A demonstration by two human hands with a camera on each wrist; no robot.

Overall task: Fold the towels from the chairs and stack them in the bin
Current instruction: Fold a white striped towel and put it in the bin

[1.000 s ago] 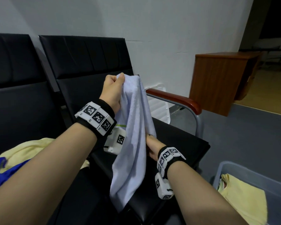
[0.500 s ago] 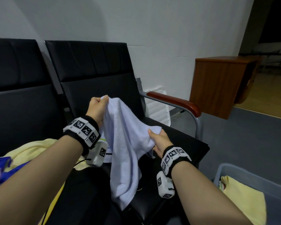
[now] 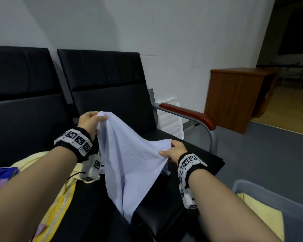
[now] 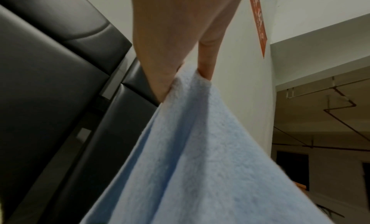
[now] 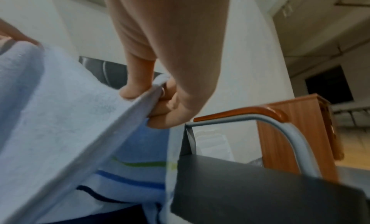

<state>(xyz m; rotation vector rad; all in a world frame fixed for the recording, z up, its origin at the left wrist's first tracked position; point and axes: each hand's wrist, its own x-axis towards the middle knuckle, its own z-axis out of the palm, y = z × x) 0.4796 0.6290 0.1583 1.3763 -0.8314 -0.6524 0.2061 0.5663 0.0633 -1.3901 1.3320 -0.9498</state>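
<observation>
A pale blue towel (image 3: 129, 165) hangs over the black chair seat (image 3: 199, 154), held up by two corners. My left hand (image 3: 92, 120) pinches its upper left corner in front of the backrest; the left wrist view shows thumb and finger clamped on the towel (image 4: 200, 148). My right hand (image 3: 173, 151) pinches the right corner lower down, thumb on top of the towel (image 5: 70, 116) and fingers curled beneath. The towel's lower tip droops past the seat's front edge. Striped cloth (image 5: 136, 176) lies on the seat under it. A grey bin (image 3: 269, 193) at lower right holds a yellow towel (image 3: 262, 219).
Yellow towels (image 3: 59, 198) and purple cloth (image 3: 0, 177) lie on the left chair. A wooden armrest (image 3: 187, 113) on a metal frame bounds the seat's right side. A wooden cabinet (image 3: 238, 96) stands by the white wall. Grey floor lies between chair and bin.
My left hand has come down from high in front of the backrest. My right hand has moved right and away from it, spreading the bunched towel out wide.
</observation>
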